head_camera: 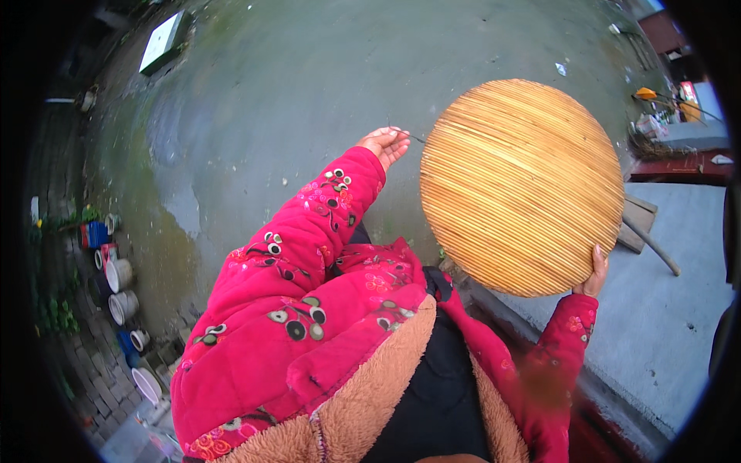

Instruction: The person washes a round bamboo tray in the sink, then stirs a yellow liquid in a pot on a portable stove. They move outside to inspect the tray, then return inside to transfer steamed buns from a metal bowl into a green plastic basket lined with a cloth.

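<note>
A round, flat mat of stiff yellow plant stalks (pixel 521 188), laid side by side, is held up at the right of the head view. My right hand (pixel 591 275) grips its lower right rim, thumb on the upper face and the other fingers hidden behind. Off its left edge runs a thin dark cord or wire (pixel 414 138). My left hand (pixel 386 144) pinches this strand between thumb and fingertips, a little apart from the rim. Both of my arms are in red padded sleeves with a flower pattern.
Wet concrete ground (pixel 301 75) spreads ahead. At right, a wooden board (pixel 639 220) and a stick (pixel 654 247) lie on a raised concrete slab (pixel 666 324). Several pots (pixel 120 275) and a pink basin (pixel 146 386) line the left side. A pale box (pixel 162 40) stands far left.
</note>
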Motion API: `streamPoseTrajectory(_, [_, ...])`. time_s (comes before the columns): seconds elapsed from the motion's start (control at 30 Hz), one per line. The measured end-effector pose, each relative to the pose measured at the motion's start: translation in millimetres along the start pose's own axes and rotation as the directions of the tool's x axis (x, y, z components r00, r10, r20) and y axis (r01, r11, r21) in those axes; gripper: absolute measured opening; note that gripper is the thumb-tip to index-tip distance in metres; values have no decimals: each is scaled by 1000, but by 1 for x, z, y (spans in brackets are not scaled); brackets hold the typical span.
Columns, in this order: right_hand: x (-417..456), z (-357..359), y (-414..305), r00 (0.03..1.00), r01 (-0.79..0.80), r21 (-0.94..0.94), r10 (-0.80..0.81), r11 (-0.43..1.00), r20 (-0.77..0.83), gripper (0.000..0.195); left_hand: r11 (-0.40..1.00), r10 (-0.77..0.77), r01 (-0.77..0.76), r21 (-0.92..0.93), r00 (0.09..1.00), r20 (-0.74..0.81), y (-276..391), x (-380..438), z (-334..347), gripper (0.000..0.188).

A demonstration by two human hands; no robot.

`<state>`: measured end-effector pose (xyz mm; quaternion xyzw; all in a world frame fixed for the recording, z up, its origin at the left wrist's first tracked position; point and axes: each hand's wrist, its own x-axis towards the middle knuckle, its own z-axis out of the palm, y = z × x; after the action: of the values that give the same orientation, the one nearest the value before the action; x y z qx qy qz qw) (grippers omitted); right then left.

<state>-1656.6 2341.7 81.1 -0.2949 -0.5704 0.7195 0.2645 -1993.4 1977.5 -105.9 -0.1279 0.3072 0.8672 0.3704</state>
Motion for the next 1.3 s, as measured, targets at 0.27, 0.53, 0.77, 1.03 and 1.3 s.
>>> streamPoseTrajectory(0.27, [62, 75, -7, 992, 50, -18, -52, 999, -111, 39, 986, -127, 113, 126, 986, 106, 96, 108, 44, 14])
streamPoseTrajectory(0.53, [82, 115, -11, 986, 51, 34, -45, 998, -162, 38, 981, -100, 83, 176, 991, 88, 158, 148, 50, 9])
streamPoseTrajectory(0.77, [121, 134, -5, 991, 67, 39, -62, 997, -118, 40, 965, -169, 143, 221, 980, 102, 162, 160, 64, 12])
streamPoseTrajectory(1.03, [135, 133, -4, 989, 134, 71, -128, 988, -76, 39, 949, -15, 4, 315, 999, 31, 171, 153, 71, 21])
streamPoseTrajectory(1.3, [130, 126, 7, 991, 131, 135, -126, 982, -47, 37, 894, 49, -61, 444, 998, 38, 167, 145, 77, 20])
